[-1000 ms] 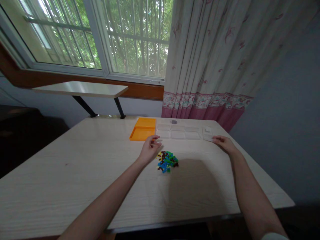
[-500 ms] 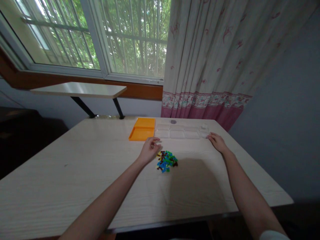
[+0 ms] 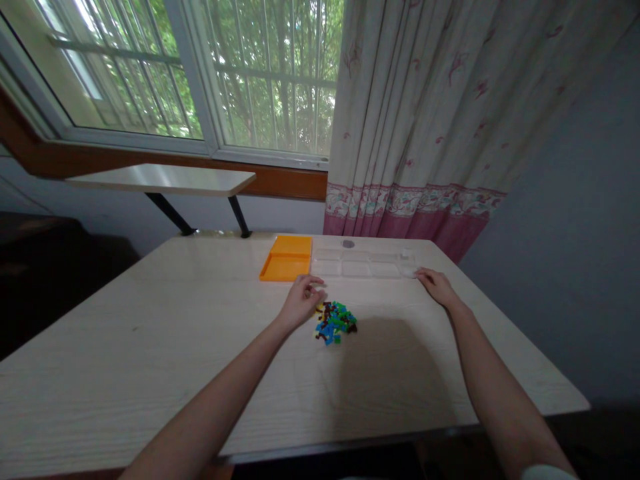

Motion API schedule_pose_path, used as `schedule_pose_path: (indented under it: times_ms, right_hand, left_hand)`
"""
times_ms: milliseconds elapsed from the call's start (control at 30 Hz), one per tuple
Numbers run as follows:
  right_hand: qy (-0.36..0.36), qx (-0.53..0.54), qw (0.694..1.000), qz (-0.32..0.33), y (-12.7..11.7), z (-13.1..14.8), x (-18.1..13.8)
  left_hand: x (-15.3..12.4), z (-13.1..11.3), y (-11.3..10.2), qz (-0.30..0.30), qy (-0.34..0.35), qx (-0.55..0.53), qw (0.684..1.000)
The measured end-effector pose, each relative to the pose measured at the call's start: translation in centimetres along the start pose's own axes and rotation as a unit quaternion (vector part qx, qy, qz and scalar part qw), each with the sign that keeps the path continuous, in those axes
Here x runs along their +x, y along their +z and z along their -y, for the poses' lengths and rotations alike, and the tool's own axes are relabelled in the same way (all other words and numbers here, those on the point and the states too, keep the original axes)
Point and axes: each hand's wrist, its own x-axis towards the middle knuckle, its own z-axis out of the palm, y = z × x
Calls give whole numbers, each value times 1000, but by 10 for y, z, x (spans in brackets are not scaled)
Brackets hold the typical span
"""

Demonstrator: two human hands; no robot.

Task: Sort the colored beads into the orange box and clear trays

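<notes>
Pale tabletop (image 3: 175, 347) spreads around the left hand (image 3: 300, 299), whose thumb and curled fingers stand apart with nothing visible between; just to its right lie heaped coloured pieces (image 3: 335, 321), many half hidden. The right hand (image 3: 437, 287) touches a clear box (image 3: 407, 268); whether it grips cannot be told. Beyond both hands, transparent trays (image 3: 356, 268) show only faint outlines.

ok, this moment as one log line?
left hand: beside colored pieces | right hand: at right end of clear containers | orange case: open, left of clear containers
</notes>
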Motion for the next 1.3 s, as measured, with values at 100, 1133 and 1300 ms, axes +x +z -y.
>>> schedule_pose_path:
  times_ms: [100,1133,1300]
  right_hand:
    - [6,25,998,-55,-6,9,1]
    - [-285,102,951,55,48,235,-38]
    - [-257,120,958,34,49,234,-39]
  left_hand:
    - [2,-2,-4,4,-17,13,1000]
    - [-26,-22,-13,188,199,318,908]
    - [-24,-21,-13,194,195,322,906]
